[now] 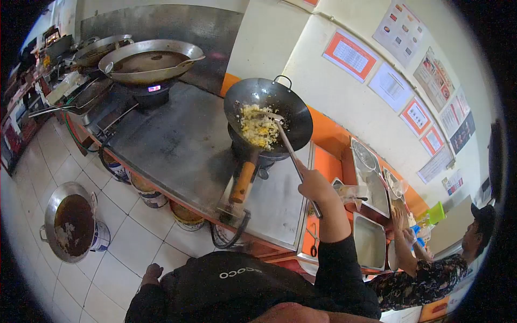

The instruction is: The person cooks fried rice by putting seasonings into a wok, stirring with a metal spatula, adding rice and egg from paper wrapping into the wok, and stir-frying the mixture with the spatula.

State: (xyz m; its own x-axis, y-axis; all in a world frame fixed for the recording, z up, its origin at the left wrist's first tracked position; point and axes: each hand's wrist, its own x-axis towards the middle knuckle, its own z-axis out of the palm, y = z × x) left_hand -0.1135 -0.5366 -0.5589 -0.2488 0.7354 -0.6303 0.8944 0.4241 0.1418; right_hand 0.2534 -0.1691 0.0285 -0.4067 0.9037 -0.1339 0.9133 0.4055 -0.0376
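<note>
Steel spatula (290, 148), presumably stiff and light, best held by its upper shaft, where the right hand (316, 185) closes; left hand (153, 271) curled (contents unclear).

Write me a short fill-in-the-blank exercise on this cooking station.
1. The round black metal wok holds yellow-and-____ chopped food.
2. Of the person's left hand and right hand, the one gripping the long silver metal spatula is the ____.
3. The wok's thick brown cylindrical handle looks made of ____.
Missing words: white; right; wood.
</note>
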